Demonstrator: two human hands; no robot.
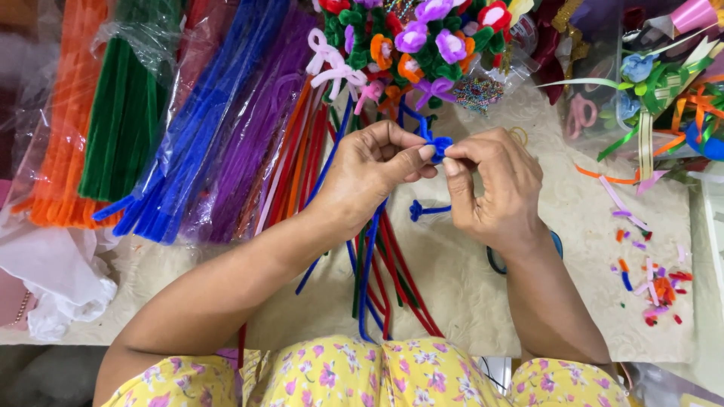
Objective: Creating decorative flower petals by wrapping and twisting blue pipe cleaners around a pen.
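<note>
My left hand and my right hand meet over the middle of the table, both pinching a small curled piece of blue pipe cleaner. Its long blue stem runs down under my left hand toward my lap. A short bent blue pipe cleaner lies on the cloth between my wrists. Loose red, green and blue pipe cleaners lie below my hands.
Bags of orange, green, blue and purple pipe cleaners fill the left. A bouquet of pipe-cleaner flowers stands behind my hands. Ribbons and small cut scraps lie at right. Scissors peek from under my right wrist.
</note>
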